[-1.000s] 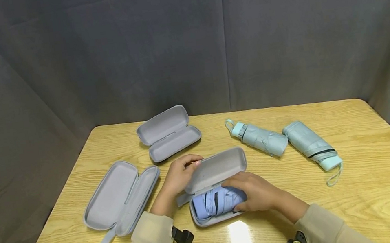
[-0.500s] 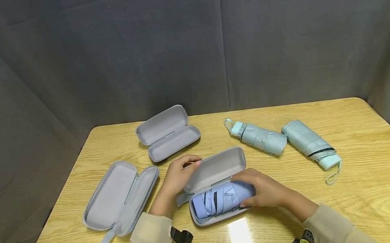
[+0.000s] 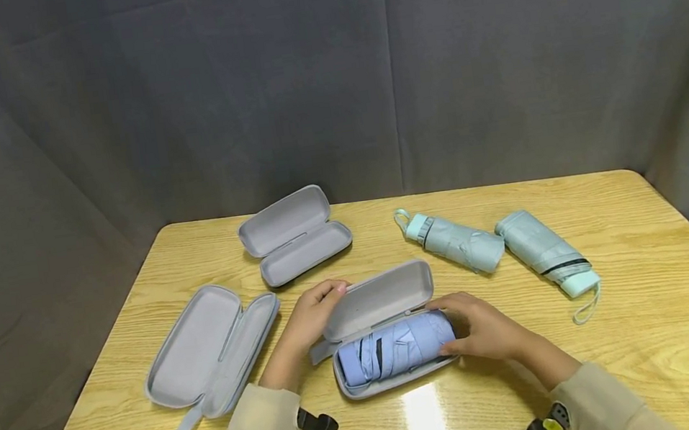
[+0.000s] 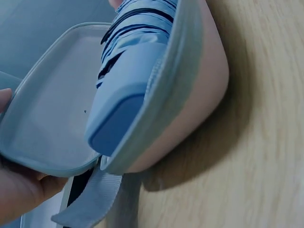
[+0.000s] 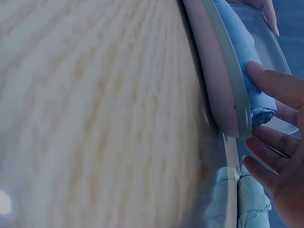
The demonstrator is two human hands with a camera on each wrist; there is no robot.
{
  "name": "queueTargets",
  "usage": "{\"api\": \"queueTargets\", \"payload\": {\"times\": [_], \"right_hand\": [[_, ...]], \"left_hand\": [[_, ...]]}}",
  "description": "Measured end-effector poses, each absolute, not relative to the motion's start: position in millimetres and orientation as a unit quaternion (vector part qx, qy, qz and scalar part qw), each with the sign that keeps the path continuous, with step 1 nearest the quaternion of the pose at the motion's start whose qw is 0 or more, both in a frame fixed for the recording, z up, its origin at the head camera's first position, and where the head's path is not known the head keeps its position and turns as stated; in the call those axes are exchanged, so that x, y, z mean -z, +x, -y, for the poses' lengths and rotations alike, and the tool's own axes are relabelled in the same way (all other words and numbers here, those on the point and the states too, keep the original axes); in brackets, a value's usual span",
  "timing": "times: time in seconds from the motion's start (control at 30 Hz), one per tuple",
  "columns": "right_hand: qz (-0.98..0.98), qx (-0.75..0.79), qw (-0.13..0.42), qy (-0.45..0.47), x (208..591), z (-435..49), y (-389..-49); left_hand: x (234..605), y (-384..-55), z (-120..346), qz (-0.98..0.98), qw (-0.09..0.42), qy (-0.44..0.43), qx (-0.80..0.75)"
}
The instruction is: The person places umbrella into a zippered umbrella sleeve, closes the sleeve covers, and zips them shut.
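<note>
Lengthwise in case (image 3: 405,380), blue umbrella (image 3: 404,346) points handle (image 3: 351,365) leftward; left fingers (image 3: 324,289) pinch lid (image 3: 388,298), right fingers (image 3: 450,300) apart.

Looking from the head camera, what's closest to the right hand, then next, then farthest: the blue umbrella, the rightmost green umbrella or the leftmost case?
1. Blue umbrella: right by the right hand, in the front case.
2. Rightmost green umbrella: farther back, to the right.
3. Leftmost case: way over left, past the left hand.

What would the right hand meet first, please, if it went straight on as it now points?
Probably the blue umbrella in the open case; the thumb seems to touch it, though depth is unclear.
</note>
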State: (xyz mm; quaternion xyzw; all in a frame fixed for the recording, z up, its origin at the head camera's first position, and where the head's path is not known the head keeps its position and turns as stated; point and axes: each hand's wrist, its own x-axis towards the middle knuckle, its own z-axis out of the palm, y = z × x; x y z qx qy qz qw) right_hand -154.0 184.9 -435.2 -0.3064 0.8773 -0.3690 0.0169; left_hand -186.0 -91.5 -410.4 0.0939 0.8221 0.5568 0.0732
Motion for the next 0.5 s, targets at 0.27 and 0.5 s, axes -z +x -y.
{"api": "queueTargets", "payload": {"times": [0.27,0.5], "right_hand": [[-0.866,0.409,0.041,-0.285,434.3,-190.0,-156.5],[-0.854,0.452,0.014,-0.256,432.3,-192.5,-162.8]], "left_hand": [[411.4,-181.7,98.5,-0.798,0.137,0.071,-0.583],[413.1,-179.7,105.6,-0.758,0.185,0.09,-0.619]]}}
